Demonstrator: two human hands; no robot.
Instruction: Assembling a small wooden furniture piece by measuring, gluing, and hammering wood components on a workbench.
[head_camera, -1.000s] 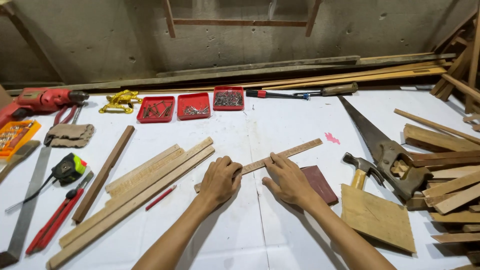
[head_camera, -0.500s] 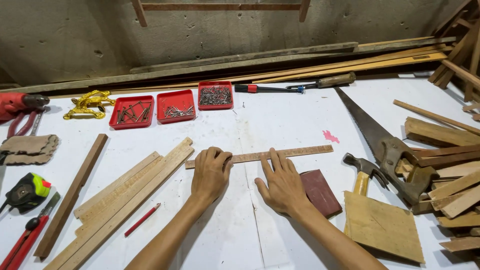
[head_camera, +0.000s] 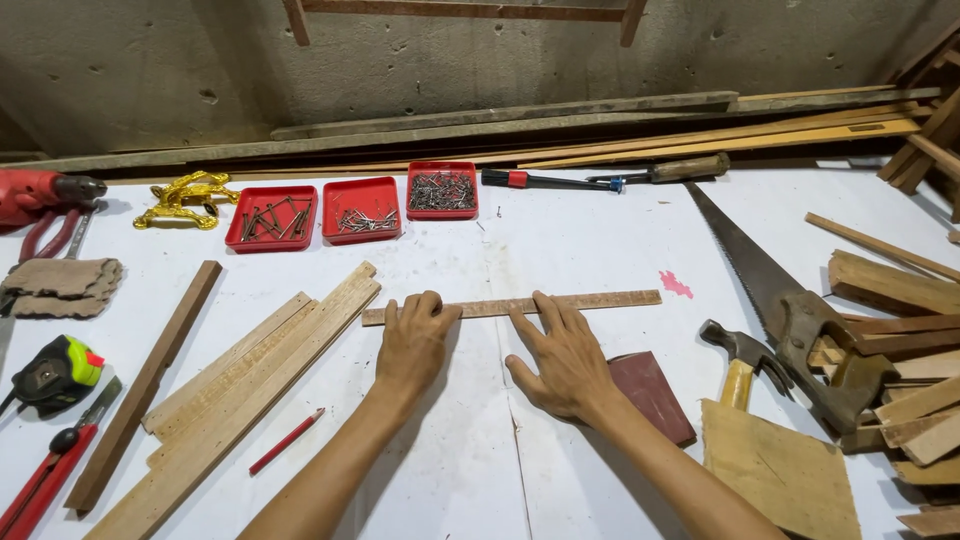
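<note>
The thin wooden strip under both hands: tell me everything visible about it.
The thin wooden strip is a long, narrow, flat slat of light brown wood with a speckled top face. It lies flat on the white table, running left to right, rising slightly to the right. The left hand presses fingertips on its left part, the right hand on its middle. Its right end lies bare beside a pink mark. Nothing else touches it.

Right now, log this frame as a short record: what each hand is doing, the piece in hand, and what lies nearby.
left hand: flat, fingertips on the thin wooden strip
right hand: spread, fingers on the same strip
strip: lying flat on the white table
left of hands: wooden slats, red pencil
right of hands: sanding block, hammer, handsaw
behind: three red trays of nails
</note>
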